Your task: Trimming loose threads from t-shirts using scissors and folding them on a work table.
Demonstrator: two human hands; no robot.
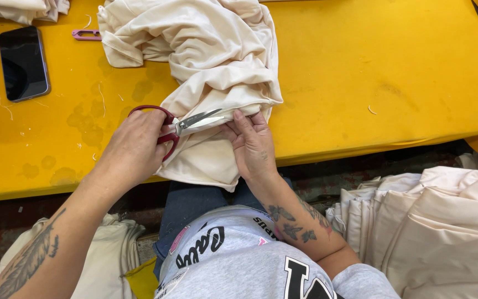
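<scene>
Head view — scissors (186,123) in left fingers (153,130)

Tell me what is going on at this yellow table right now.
A person seated at the yellow table is working on a cream garment. The left hand grips red-handled scissors, blades partly open at the fabric's folded edge. The right hand presses the cloth flat beside the blades. A phone and a small pink clipper lie further back. Stacks of folded cream fabric sit to the right, below the table.
</scene>
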